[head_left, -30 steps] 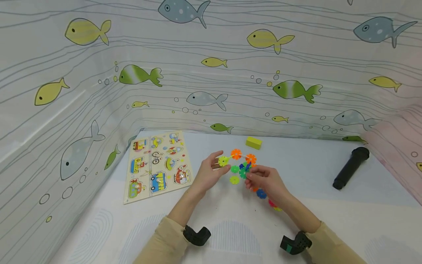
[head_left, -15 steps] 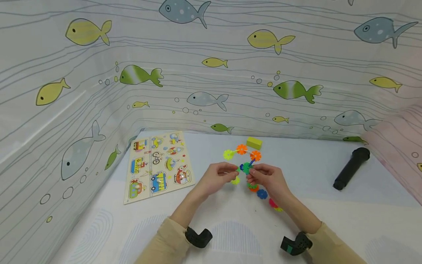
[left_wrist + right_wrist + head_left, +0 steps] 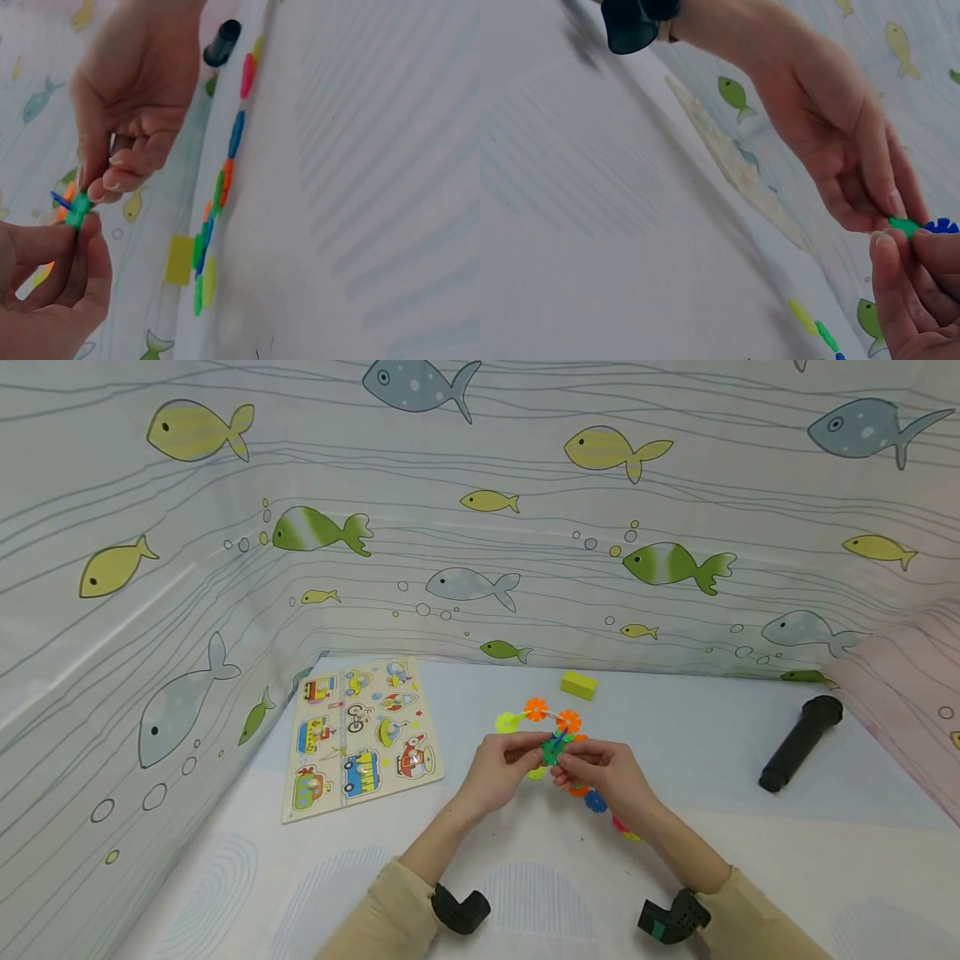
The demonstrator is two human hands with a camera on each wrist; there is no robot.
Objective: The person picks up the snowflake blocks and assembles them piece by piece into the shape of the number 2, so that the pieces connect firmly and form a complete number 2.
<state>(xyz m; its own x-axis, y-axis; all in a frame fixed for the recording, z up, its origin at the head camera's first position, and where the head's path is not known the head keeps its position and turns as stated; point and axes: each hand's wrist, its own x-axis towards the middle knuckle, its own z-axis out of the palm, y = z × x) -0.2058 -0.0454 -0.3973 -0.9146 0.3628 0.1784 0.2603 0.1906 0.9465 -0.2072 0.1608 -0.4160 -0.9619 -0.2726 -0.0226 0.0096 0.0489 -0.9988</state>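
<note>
Green disc [image 3: 76, 212] between fingertips, clearest from left wrist.

1. Snowflake discs [image 3: 553, 745] are showing as smooth, bright plastic with a slight gloss.
2. Puzzle board [image 3: 358, 733] near the table's left edge is looking like pale wood under a printed, satin face.
3. Black cylinder [image 3: 799, 742] is reading matt.
4. Yellow block [image 3: 577, 684] is appearing matt.
5. Table [image 3: 525, 893] covering and fish-print wall sheet [image 3: 450, 527] are looking like smooth, faintly sheened cloth or film; cannot tell which.
</note>
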